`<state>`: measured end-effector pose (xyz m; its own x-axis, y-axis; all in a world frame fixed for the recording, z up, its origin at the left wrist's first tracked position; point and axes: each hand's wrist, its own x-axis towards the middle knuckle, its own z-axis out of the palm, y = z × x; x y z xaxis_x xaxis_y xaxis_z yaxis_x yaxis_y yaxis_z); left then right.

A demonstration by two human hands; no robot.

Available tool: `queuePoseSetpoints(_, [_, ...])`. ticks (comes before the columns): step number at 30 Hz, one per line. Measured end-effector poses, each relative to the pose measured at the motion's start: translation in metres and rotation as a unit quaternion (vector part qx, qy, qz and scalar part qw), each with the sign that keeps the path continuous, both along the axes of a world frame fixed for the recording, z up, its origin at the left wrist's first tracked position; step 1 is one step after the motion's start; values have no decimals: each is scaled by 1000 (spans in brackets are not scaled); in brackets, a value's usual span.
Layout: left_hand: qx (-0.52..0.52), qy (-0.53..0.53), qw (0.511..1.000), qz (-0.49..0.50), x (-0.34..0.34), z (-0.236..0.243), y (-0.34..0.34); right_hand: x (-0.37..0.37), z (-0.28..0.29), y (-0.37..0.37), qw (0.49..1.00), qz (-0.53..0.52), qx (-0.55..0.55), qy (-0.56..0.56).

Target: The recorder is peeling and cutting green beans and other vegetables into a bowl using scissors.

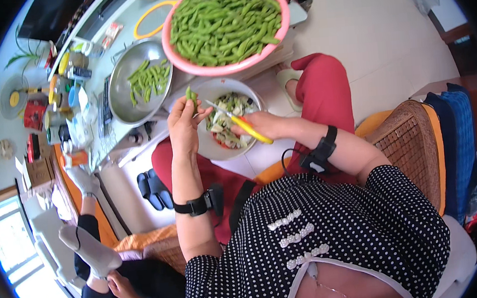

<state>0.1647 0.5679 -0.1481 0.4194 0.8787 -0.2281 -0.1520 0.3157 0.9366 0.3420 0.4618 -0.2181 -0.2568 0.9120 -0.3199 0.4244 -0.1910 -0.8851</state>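
Observation:
My left hand [181, 124] pinches a green soybean pod [190, 94] upright between thumb and fingers. Close to its right, my right hand [267, 125] grips yellow-handled scissors [254, 131], their blades pointing up and left toward the left hand. Blades and pod are apart. Both hands are over a whitish bucket [207, 147] holding green and pale scraps. Beyond them, a pink basin [226, 70] is heaped with soybean pods [225, 21]. Left of it, a steel bowl [126, 110] holds a smaller pile of pods [149, 80].
The basin and bowl stand on a table [101, 146] crowded with jars and boxes at its left. A yellow-rimmed sieve [153, 20] lies behind the bowl. Another person's socked foot [92, 253] and hand [120, 286] are at lower left. Dark slippers [155, 190] are on the floor.

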Motion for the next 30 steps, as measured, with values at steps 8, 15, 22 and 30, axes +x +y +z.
queuePoseSetpoints(8, [-45,38,994,93,-30,-43,-19,-4,24,-2,975,54,-161,142])
queuePoseSetpoints(15, [-32,30,997,66,-25,-48,-18,-3,18,0,972,42,-196,118])
queuePoseSetpoints(22, [-11,52,997,62,-23,-53,-21,-2,30,-1,971,7,-207,122])
queuePoseSetpoints(30, [14,94,994,58,-16,-53,-24,-1,28,-3,968,0,-212,133])
